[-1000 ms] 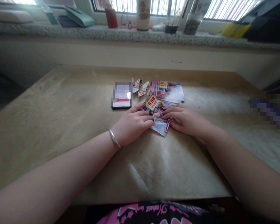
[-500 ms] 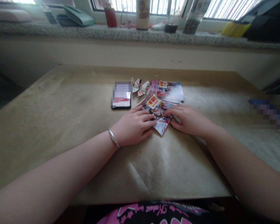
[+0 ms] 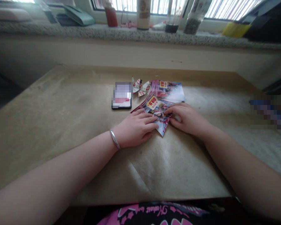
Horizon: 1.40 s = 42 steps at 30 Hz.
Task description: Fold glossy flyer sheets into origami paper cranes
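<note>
A glossy printed paper sheet (image 3: 161, 107) with a yellow price label lies turned at an angle on the table. My left hand (image 3: 138, 126), with a silver bangle at the wrist, rests flat on the sheet's left part, fingers stretched out. At the sheet's right edge, my right hand (image 3: 184, 117) pinches the paper between thumb and fingers. Just beyond lies a stack of similar printed sheets (image 3: 170, 90). Folded paper pieces (image 3: 141, 88) with red lettering sit left of that stack. A phone (image 3: 122, 96) with a blurred-out screen lies farther left.
A brown-covered table (image 3: 72, 93) spreads around my hands. Behind it, a speckled stone sill (image 3: 121, 36) holds a red bottle (image 3: 111, 15), a pale bottle (image 3: 143, 14), jars and a yellow object (image 3: 236, 29). A pixelated blue item (image 3: 269, 114) lies at the right.
The sheet's left corner now shows more beyond my left fingers, which have shifted slightly toward me. My right hand has moved slightly on the sheet's right edge.
</note>
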Motion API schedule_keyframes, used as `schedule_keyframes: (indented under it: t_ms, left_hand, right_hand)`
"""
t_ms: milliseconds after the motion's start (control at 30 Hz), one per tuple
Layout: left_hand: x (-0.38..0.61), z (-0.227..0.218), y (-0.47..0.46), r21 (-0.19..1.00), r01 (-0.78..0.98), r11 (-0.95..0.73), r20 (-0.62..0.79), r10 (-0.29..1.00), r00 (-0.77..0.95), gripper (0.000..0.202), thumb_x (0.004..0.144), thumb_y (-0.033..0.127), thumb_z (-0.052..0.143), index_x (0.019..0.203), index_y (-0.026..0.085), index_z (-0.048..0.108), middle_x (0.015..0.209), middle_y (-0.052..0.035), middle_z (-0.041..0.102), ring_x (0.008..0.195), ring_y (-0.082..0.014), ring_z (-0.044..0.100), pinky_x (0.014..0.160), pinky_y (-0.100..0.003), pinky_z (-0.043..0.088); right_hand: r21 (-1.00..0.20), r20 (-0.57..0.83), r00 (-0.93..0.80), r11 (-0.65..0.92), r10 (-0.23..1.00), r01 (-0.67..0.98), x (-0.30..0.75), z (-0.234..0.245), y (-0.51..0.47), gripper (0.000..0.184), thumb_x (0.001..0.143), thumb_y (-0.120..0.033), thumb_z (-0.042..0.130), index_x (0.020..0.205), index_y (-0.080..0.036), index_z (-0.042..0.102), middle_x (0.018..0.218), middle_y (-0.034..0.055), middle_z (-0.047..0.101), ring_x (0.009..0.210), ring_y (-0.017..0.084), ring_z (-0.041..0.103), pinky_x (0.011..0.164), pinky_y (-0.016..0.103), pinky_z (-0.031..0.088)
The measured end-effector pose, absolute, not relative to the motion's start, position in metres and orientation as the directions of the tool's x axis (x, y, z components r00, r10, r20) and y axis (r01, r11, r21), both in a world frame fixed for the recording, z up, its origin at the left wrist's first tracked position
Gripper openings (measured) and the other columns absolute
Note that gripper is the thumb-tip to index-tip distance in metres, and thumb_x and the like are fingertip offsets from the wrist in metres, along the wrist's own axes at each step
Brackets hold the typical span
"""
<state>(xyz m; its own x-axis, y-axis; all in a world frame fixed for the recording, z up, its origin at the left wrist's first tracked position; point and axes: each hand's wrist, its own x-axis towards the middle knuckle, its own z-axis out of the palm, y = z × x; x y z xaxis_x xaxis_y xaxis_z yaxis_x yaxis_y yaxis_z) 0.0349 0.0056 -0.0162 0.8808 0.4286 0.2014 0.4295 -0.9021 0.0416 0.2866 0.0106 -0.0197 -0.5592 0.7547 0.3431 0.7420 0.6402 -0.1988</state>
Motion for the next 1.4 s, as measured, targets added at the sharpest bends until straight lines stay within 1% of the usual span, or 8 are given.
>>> schedule_keyframes:
  t_ms: [167,333,500,700,867,1000,1200,1400]
  left_hand:
    - [0.035,-0.018,0.007,0.056,0.415,-0.908,0.215,0.417,0.883,0.032,0.09,0.028,0.048,0.12,0.024,0.059,0.132,-0.0048,0.058,0.124,-0.024,0.051,0.112,-0.049,0.029]
    - [0.034,-0.018,0.007,0.064,0.415,-0.907,0.234,0.418,0.878,0.032,0.089,0.026,0.049,0.12,0.024,0.059,0.131,-0.0051,0.058,0.123,-0.0235,0.051,0.113,-0.048,0.028]
    - [0.035,-0.018,0.006,0.075,0.417,-0.906,0.218,0.423,0.88,0.033,0.088,0.026,0.051,0.12,0.024,0.059,0.131,-0.005,0.058,0.123,-0.0242,0.051,0.113,-0.05,0.027]
    - [0.035,-0.017,0.007,0.092,0.414,-0.906,0.226,0.424,0.877,0.032,0.087,0.025,0.052,0.119,0.025,0.06,0.131,-0.0054,0.059,0.123,-0.0239,0.052,0.112,-0.049,0.029]
    - [0.035,-0.017,0.008,0.095,0.39,-0.916,0.234,0.401,0.886,0.031,0.089,0.025,0.05,0.119,0.022,0.06,0.13,-0.0074,0.059,0.123,-0.0242,0.052,0.11,-0.046,0.036]
    - [0.035,-0.019,0.009,0.098,0.357,-0.929,0.252,0.37,0.894,0.032,0.09,0.021,0.049,0.12,0.02,0.061,0.131,-0.0097,0.058,0.123,-0.0237,0.052,0.104,-0.04,0.045]
    - [0.034,-0.019,0.011,0.143,0.341,-0.929,0.226,0.366,0.903,0.037,0.09,0.022,0.049,0.126,0.022,0.058,0.135,-0.0099,0.054,0.127,-0.0241,0.048,0.107,-0.043,0.042]
    - [0.032,-0.02,0.012,0.182,0.321,-0.929,0.16,0.35,0.923,0.043,0.092,0.031,0.049,0.134,0.025,0.052,0.144,-0.0107,0.045,0.134,-0.0266,0.039,0.111,-0.045,0.036]
  right_hand:
    - [-0.269,0.4,-0.537,0.655,0.743,0.706,0.284,-0.022,0.012,0.012,0.084,-0.028,0.059,0.09,-0.022,0.067,0.096,0.006,0.072,0.1,0.023,0.063,0.093,0.04,0.047]
    - [-0.321,0.517,-0.38,0.586,0.767,0.744,0.279,-0.028,0.012,0.011,0.081,-0.029,0.063,0.088,-0.022,0.069,0.123,0.0105,0.062,0.117,0.027,0.055,0.103,0.047,0.041]
    - [-0.482,0.452,-0.216,0.44,0.866,0.758,0.279,-0.034,0.015,0.017,0.08,-0.03,0.063,0.093,-0.022,0.07,0.132,0.0131,0.056,0.122,0.027,0.053,0.105,0.048,0.04]
    - [-0.563,0.405,-0.174,0.395,0.898,0.726,0.279,-0.035,0.02,0.023,0.082,-0.03,0.06,0.101,-0.023,0.07,0.126,0.011,0.062,0.117,0.026,0.058,0.103,0.046,0.043]
    - [-0.598,0.346,-0.121,0.318,0.931,0.736,0.278,-0.035,0.022,0.025,0.081,-0.031,0.06,0.102,-0.022,0.071,0.097,0.0064,0.072,0.091,0.024,0.065,0.083,0.042,0.051]
    - [-0.598,0.348,-0.086,0.292,0.934,0.746,0.278,-0.036,0.023,0.021,0.081,-0.032,0.061,0.095,-0.022,0.073,0.091,0.0051,0.072,0.079,0.021,0.064,0.075,0.038,0.051]
    - [-0.609,0.349,-0.014,0.238,0.937,0.757,0.282,-0.036,0.024,0.022,0.081,-0.032,0.058,0.093,-0.023,0.075,0.087,0.005,0.074,0.07,0.02,0.063,0.069,0.037,0.051]
    - [-0.723,0.289,0.056,0.18,0.956,0.667,0.283,-0.04,0.026,0.023,0.079,-0.035,0.061,0.092,-0.022,0.075,0.085,0.0046,0.074,0.067,0.019,0.064,0.061,0.034,0.051]
